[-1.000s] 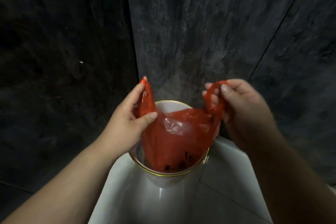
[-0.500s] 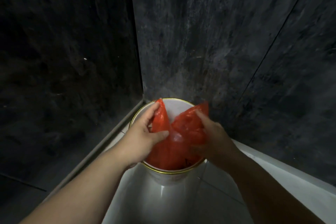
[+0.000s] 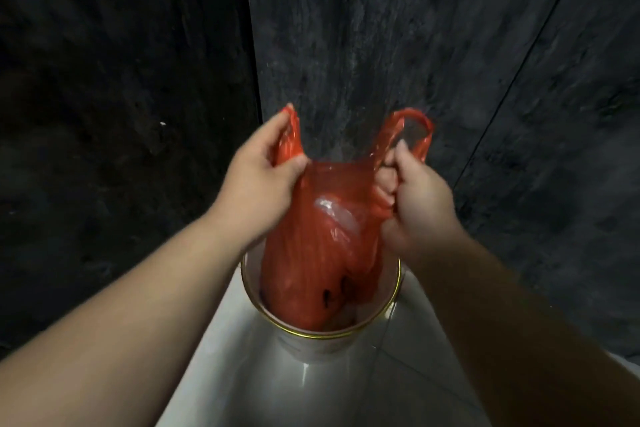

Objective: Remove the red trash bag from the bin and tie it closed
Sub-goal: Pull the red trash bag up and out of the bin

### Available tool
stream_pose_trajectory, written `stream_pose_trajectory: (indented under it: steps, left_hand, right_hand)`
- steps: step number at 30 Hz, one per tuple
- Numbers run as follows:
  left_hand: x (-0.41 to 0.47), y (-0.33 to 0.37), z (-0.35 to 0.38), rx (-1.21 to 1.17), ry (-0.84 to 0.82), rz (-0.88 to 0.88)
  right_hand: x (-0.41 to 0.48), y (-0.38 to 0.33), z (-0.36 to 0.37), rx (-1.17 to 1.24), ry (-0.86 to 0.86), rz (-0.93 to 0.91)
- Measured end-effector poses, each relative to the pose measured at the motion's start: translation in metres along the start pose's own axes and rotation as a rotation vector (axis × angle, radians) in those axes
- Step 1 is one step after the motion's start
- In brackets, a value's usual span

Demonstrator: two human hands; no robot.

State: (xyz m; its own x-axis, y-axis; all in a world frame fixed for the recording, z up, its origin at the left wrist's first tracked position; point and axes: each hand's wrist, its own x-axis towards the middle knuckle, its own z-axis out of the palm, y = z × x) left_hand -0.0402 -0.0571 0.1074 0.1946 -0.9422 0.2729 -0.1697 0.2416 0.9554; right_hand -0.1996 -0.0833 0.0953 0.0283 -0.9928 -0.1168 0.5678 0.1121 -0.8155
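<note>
1. Holding the red trash bag [image 3: 322,236] by its two handles, long axis upright, handles pointing up, bottom down inside the bin [image 3: 391,305]
2. Left hand [image 3: 258,184] pinched shut on the left handle [image 3: 289,135]
3. Right hand [image 3: 415,204] clenched around the right handle [image 3: 420,128], loop standing above the fist
4. Stood on a pale floor [image 3: 311,392] against dark walls [image 3: 346,45]

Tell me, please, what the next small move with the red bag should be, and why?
Probably keep lifting straight up: the left hand and right hand each grip a handle, but the bottom of the red bag sits inside the bin, so it cannot be tied yet.
</note>
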Motion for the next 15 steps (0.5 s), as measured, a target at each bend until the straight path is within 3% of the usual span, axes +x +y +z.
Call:
stream_pose_trajectory:
  steps: [6, 15]
  left_hand:
    - [0.038, 0.088, 0.006, -0.058, 0.002, 0.210]
    - [0.058, 0.196, 0.049, -0.111, -0.108, 0.392]
  right_hand:
    - [0.000, -0.097, 0.047, -0.052, -0.237, -0.179]
    - [-0.027, -0.190, 0.091, -0.168, -0.366, -0.388]
